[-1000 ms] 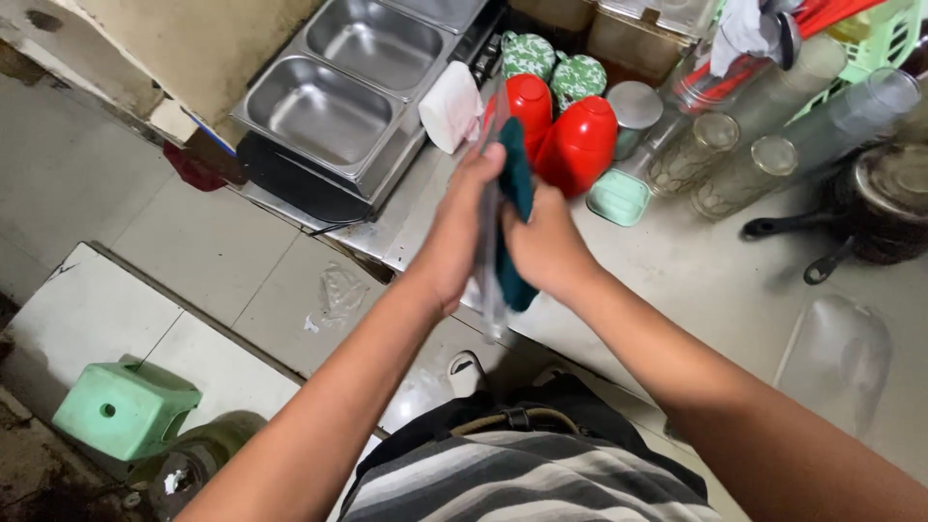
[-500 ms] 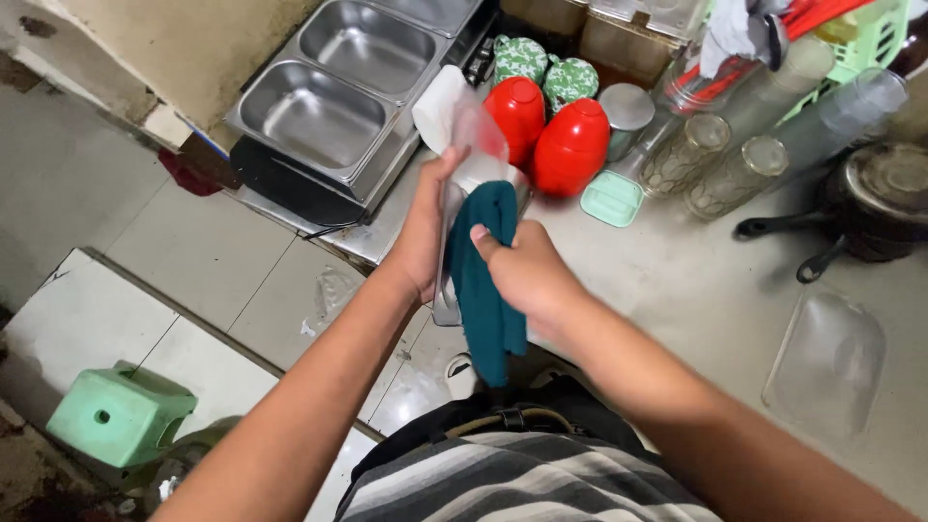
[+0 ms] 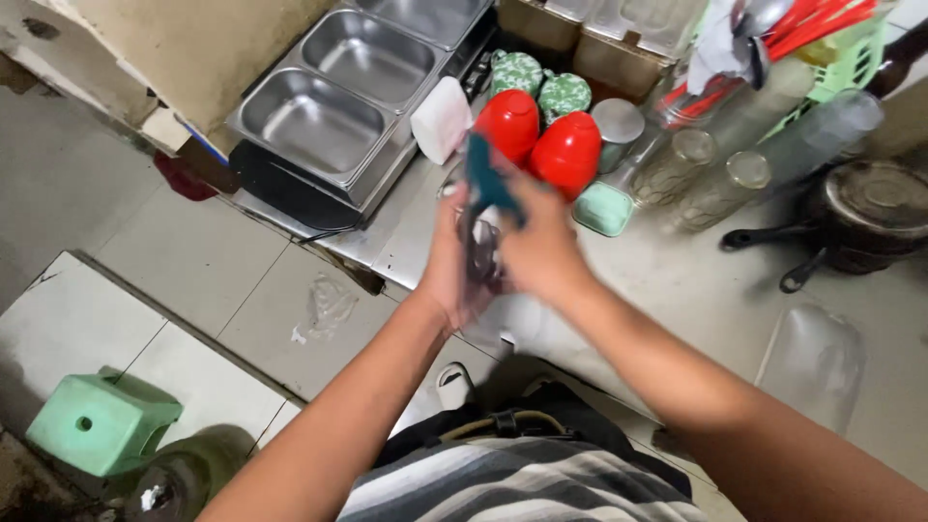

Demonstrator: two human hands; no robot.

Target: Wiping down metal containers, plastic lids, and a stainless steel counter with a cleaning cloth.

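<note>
My left hand (image 3: 454,271) grips a clear glass (image 3: 480,253) held in front of me above the edge of the steel counter (image 3: 677,290). My right hand (image 3: 541,246) holds a teal cloth (image 3: 486,179) and presses it against the glass. The cloth pokes up above my fingers. Both hands are blurred by motion. The glass is mostly hidden between my hands.
Two red bottles (image 3: 536,135) and two green patterned lids (image 3: 536,82) stand behind my hands. Steel food pans (image 3: 319,121) lie at the left. Clear glasses (image 3: 735,174), a dark pan (image 3: 860,213) and a green basket (image 3: 831,58) are at the right. A green stool (image 3: 101,420) stands on the floor.
The teal cloth hung down over the glass half a second ago; now it is bunched up at the top of the glass. My hands have turned around the glass.
</note>
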